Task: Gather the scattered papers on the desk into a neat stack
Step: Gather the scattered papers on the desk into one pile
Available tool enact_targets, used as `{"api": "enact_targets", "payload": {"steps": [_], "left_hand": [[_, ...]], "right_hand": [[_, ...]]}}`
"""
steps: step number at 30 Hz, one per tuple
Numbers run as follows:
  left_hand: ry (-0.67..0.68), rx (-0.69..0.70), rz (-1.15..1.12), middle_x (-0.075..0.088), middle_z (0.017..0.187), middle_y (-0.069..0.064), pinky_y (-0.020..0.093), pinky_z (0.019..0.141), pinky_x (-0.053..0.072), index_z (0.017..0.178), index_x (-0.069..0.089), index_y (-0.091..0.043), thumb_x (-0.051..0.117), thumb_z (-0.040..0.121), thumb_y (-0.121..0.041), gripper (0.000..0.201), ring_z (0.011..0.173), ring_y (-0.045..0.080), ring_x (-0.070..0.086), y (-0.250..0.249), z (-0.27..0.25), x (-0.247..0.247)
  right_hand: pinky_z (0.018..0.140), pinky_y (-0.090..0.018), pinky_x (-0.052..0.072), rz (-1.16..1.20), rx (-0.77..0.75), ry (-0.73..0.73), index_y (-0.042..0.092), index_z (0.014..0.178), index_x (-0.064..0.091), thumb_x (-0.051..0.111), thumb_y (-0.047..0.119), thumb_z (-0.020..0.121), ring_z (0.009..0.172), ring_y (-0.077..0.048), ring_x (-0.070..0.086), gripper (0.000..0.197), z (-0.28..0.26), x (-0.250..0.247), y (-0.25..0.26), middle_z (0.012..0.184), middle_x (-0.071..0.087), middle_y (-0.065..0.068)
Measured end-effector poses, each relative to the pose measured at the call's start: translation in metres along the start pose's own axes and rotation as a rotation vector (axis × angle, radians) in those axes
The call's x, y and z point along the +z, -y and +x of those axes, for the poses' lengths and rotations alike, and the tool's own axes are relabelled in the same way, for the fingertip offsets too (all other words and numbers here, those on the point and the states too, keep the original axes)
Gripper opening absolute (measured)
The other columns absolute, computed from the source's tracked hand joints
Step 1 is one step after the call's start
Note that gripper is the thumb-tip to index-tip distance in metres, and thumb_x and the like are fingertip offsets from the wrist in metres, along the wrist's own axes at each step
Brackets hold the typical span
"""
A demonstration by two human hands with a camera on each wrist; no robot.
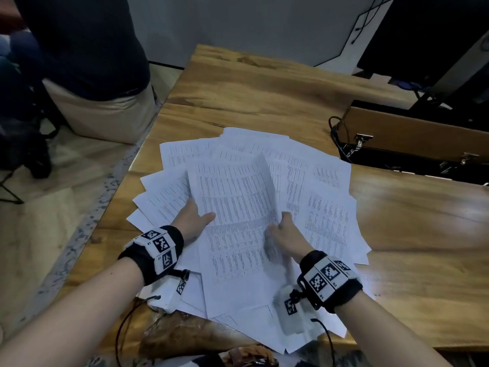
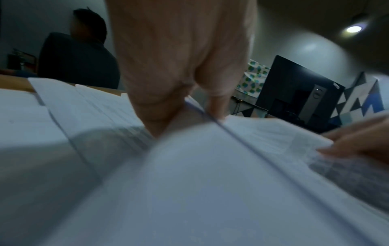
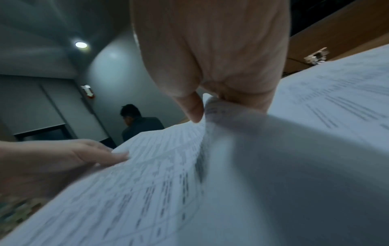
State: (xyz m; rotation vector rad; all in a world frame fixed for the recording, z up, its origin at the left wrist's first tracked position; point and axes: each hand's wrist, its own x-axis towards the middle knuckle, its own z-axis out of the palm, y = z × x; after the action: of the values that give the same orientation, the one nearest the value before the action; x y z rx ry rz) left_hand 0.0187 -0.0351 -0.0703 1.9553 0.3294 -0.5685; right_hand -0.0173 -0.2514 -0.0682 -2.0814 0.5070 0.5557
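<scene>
Many white printed papers (image 1: 317,186) lie fanned out and overlapping on the wooden desk (image 1: 251,88). A top bundle of sheets (image 1: 238,207) is lifted and bowed between both hands. My left hand (image 1: 198,217) grips its left edge, thumb on top and fingers hidden underneath; the left wrist view shows that hand (image 2: 189,103) astride the paper edge (image 2: 231,133). My right hand (image 1: 281,221) pinches the bundle's right edge, which curls upward. In the right wrist view the right hand (image 3: 202,106) pinches the curled sheet (image 3: 221,106), and the left hand (image 3: 88,154) holds the far edge.
A brown case with metal latches (image 1: 412,136) and black cables (image 1: 338,133) sit at the desk's right. A dark monitor (image 1: 423,35) stands behind it. A person (image 1: 87,62) stands off the desk's left edge. Bare wood lies beyond the papers.
</scene>
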Motion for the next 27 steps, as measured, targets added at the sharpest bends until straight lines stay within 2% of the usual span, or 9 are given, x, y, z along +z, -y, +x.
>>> {"api": "enact_targets", "payload": {"steps": [3,5,7,12,15,18,22,24,27], "left_hand": [[-0.135,0.046,0.062,0.045,0.144,0.011,0.037,0.107,0.034,0.14,0.036,-0.005,0.051,0.094,-0.019,0.05,0.131,0.03,0.043,0.004,-0.001,-0.008],[-0.176,0.016,0.023,0.05,0.139,0.012,0.04,0.105,0.038,0.136,0.044,-0.004,0.051,0.094,-0.024,0.047,0.126,0.032,0.048,0.008,0.0,-0.018],[-0.2,-0.009,-0.005,0.057,0.132,0.013,0.043,0.104,0.042,0.131,0.051,-0.006,0.051,0.093,-0.031,0.046,0.12,0.033,0.054,0.012,-0.001,-0.03],[-0.232,-0.059,0.01,0.065,0.113,0.015,0.044,0.096,0.048,0.111,0.059,-0.001,0.044,0.095,-0.032,0.038,0.102,0.033,0.06,0.013,-0.002,-0.047],[-0.231,-0.009,-0.049,0.06,0.115,0.007,0.035,0.089,0.046,0.12,0.051,-0.006,0.047,0.094,-0.023,0.031,0.101,0.027,0.057,0.01,-0.001,-0.041],[-0.178,0.025,-0.114,0.06,0.118,0.009,0.036,0.083,0.049,0.126,0.046,-0.012,0.054,0.09,-0.02,0.038,0.1,0.028,0.06,0.001,-0.001,-0.03],[-0.165,-0.011,0.008,0.048,0.139,0.015,0.035,0.096,0.042,0.134,0.04,-0.005,0.056,0.089,-0.009,0.048,0.125,0.032,0.049,-0.007,0.01,-0.018],[-0.232,-0.011,0.048,0.056,0.131,0.017,0.035,0.09,0.044,0.125,0.052,-0.003,0.051,0.091,-0.008,0.034,0.115,0.032,0.055,-0.003,0.015,-0.017],[-0.28,-0.027,0.026,0.061,0.12,0.015,0.033,0.079,0.045,0.117,0.055,-0.002,0.046,0.091,-0.01,0.029,0.101,0.032,0.059,0.002,0.017,-0.017]], "right_hand": [[0.063,-0.017,0.045,-0.036,-0.016,-0.092,0.0,0.136,0.031,0.041,0.02,0.098,0.08,-0.011,0.053,0.044,0.009,-0.021,0.006,0.115,0.055,-0.01],[0.084,-0.03,0.045,-0.14,0.041,-0.243,-0.003,0.136,0.037,0.045,0.021,0.095,0.107,-0.028,0.054,0.048,0.027,-0.045,0.004,0.136,0.045,-0.021],[0.099,-0.041,0.04,-0.292,0.157,-0.35,-0.002,0.128,0.045,0.049,0.026,0.09,0.122,-0.038,0.043,0.047,0.041,-0.069,-0.005,0.137,0.039,-0.024],[0.087,-0.047,0.05,-0.38,0.292,-0.407,0.006,0.078,0.049,0.049,0.068,0.067,0.095,-0.034,0.051,0.063,0.075,-0.109,-0.045,0.099,0.048,-0.02],[0.091,-0.052,0.047,-0.408,0.249,-0.352,0.01,0.1,0.05,0.055,0.064,0.06,0.106,-0.037,0.049,0.068,0.098,-0.114,-0.063,0.113,0.049,-0.019],[0.1,-0.048,0.04,-0.379,0.199,-0.335,0.022,0.124,0.048,0.067,0.045,0.073,0.125,-0.039,0.035,0.059,0.068,-0.103,-0.028,0.136,0.036,-0.015],[0.092,-0.045,0.047,-0.336,0.254,-0.368,0.009,0.114,0.056,0.074,0.044,0.068,0.119,-0.038,0.046,0.061,0.069,-0.103,-0.028,0.132,0.044,-0.017],[0.077,-0.036,0.046,-0.312,0.382,-0.438,0.0,0.109,0.054,0.073,0.056,0.063,0.112,-0.036,0.05,0.075,0.066,-0.1,-0.039,0.125,0.048,-0.021],[0.073,-0.034,0.04,-0.264,0.471,-0.531,-0.003,0.109,0.055,0.071,0.068,0.058,0.104,-0.032,0.05,0.089,0.059,-0.094,-0.051,0.117,0.046,-0.02]]}}
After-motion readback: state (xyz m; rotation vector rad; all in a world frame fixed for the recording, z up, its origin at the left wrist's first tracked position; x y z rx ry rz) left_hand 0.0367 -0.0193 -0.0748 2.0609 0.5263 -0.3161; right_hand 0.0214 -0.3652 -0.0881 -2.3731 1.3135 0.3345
